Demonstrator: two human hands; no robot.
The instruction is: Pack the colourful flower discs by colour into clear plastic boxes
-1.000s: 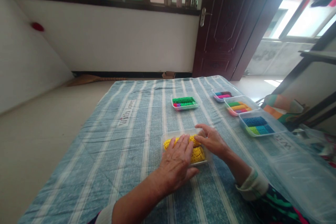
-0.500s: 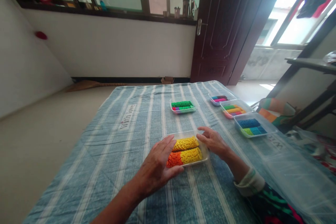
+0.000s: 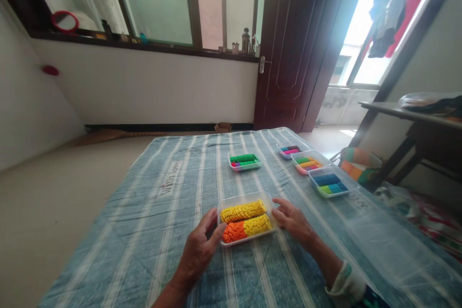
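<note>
A clear plastic box (image 3: 249, 241) stands between my hands on the striped cloth. Inside lie two rows of stacked small pieces: a yellow row (image 3: 242, 211) behind, and in front an orange section (image 3: 234, 232) beside a yellow section (image 3: 257, 224). My left hand (image 3: 202, 240) grips the box's left end, its thumb at the rim and fingers along the outside. On the opposite end, my right hand (image 3: 293, 221) has its bent fingers against the wall; part of that contact is hard to make out.
A box of green pieces (image 3: 244, 161) stands farther back. Three more filled boxes line the right side, the nearest with blue and lime pieces (image 3: 330, 182). Clear plastic lids (image 3: 393, 245) lie at the right edge of the cloth-covered table (image 3: 144, 231). A dark side table (image 3: 415, 114) stands beyond.
My left hand has moved from over the box's left part down to its left end, uncovering the rows. The right hand stays at the right end. The camera view has tilted upward.
</note>
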